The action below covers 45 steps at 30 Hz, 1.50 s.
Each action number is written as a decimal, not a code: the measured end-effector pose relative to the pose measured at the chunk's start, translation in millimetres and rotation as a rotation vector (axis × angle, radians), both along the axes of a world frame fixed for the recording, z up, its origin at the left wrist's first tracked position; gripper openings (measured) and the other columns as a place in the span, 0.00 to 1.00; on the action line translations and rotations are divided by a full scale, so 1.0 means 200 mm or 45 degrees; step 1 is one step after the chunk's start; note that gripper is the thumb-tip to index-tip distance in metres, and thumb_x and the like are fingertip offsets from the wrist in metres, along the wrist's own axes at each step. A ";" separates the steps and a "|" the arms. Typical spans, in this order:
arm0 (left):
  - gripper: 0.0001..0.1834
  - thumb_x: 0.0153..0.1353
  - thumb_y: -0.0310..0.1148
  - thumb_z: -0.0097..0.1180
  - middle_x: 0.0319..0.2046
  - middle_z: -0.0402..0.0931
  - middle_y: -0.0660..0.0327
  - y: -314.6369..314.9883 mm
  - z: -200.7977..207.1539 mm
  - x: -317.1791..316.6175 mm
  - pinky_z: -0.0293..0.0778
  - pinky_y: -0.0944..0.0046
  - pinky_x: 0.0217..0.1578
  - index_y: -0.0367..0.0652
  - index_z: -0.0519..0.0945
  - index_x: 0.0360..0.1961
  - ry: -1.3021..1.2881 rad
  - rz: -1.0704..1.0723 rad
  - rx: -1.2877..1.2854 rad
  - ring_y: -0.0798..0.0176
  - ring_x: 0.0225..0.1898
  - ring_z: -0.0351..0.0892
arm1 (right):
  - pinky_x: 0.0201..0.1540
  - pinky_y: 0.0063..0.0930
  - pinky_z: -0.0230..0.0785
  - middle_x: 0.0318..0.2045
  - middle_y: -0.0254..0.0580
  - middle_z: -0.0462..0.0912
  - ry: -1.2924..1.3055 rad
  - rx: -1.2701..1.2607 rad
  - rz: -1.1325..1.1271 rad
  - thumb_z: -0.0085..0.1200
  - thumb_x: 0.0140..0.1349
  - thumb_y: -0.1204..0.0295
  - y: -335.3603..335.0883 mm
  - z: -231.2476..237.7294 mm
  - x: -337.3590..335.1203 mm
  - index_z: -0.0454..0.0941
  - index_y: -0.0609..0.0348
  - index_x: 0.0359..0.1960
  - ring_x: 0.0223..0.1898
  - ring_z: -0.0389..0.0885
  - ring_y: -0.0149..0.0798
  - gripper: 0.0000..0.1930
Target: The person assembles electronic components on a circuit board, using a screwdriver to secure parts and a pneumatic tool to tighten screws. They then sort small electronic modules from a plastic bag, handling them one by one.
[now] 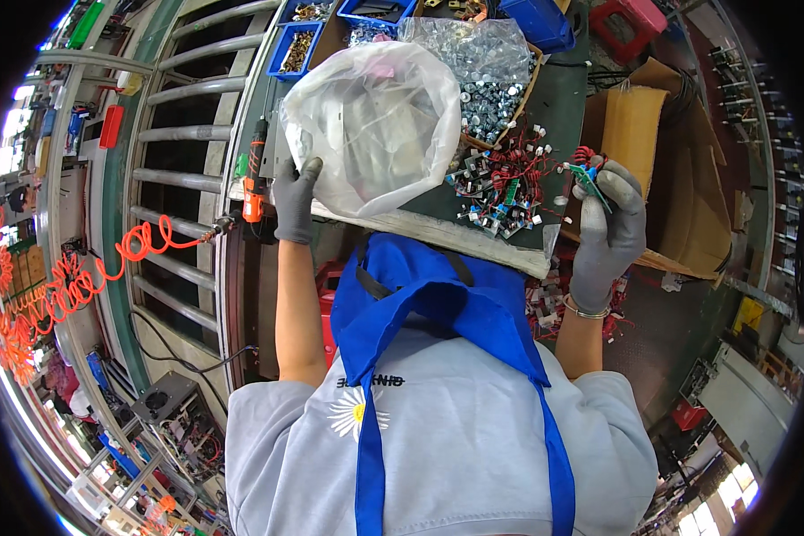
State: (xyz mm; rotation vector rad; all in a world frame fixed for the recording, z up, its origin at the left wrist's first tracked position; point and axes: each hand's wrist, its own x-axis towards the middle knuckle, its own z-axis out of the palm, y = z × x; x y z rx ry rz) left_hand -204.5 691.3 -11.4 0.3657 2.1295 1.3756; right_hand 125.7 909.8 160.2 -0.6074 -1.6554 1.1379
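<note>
My gloved left hand (295, 200) is closed on the near left rim of a white plastic bag (305, 96), which stands wide-mouthed on the bench. To the right, past the bench edge, my gloved right hand (609, 228) pinches a small green circuit board (590, 182) with red wires bunched at its top. Between the two lies a pile of similar small boards (502, 189) with red wires and white connectors. Behind that pile, a carton of round metal parts (493, 109) is partly covered by clear plastic (469, 49).
An orange and black electric screwdriver (255, 174) stands left of my left hand. Farther left runs a roller conveyor (183, 134) with a coiled orange air hose (138, 243). Blue bins (295, 51) line the back. An open cardboard box (688, 179) sits at the right.
</note>
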 end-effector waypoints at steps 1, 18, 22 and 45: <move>0.27 0.57 0.40 0.66 0.40 0.82 0.54 0.02 -0.01 0.03 0.74 0.64 0.41 0.31 0.77 0.51 0.062 0.005 -0.002 0.63 0.39 0.80 | 0.50 0.26 0.77 0.52 0.51 0.74 -0.006 0.001 -0.002 0.49 0.58 0.88 -0.01 0.01 -0.01 0.76 0.68 0.48 0.46 0.79 0.33 0.15; 0.20 0.63 0.26 0.52 0.46 0.77 0.54 -0.29 0.18 0.04 0.79 0.57 0.47 0.30 0.73 0.55 -0.290 0.598 0.718 0.58 0.44 0.80 | 0.53 0.25 0.72 0.50 0.45 0.76 -0.067 0.099 0.016 0.52 0.57 0.88 0.10 0.08 -0.07 0.77 0.66 0.47 0.49 0.77 0.32 0.15; 0.18 0.62 0.24 0.53 0.44 0.78 0.56 -0.26 0.18 0.05 0.78 0.62 0.44 0.30 0.74 0.53 -0.089 0.589 0.599 0.62 0.42 0.79 | 0.54 0.26 0.72 0.49 0.44 0.77 -0.028 0.050 0.076 0.53 0.57 0.89 0.12 0.05 -0.11 0.77 0.66 0.47 0.50 0.77 0.32 0.16; 0.32 0.73 0.51 0.42 0.51 0.76 0.51 0.34 0.75 0.56 0.74 0.59 0.52 0.34 0.64 0.65 -1.102 -0.149 0.843 0.57 0.49 0.78 | 0.50 0.38 0.72 0.48 0.42 0.79 -0.530 0.561 0.722 0.61 0.51 0.77 -0.16 0.01 -0.48 0.82 0.51 0.43 0.46 0.79 0.46 0.16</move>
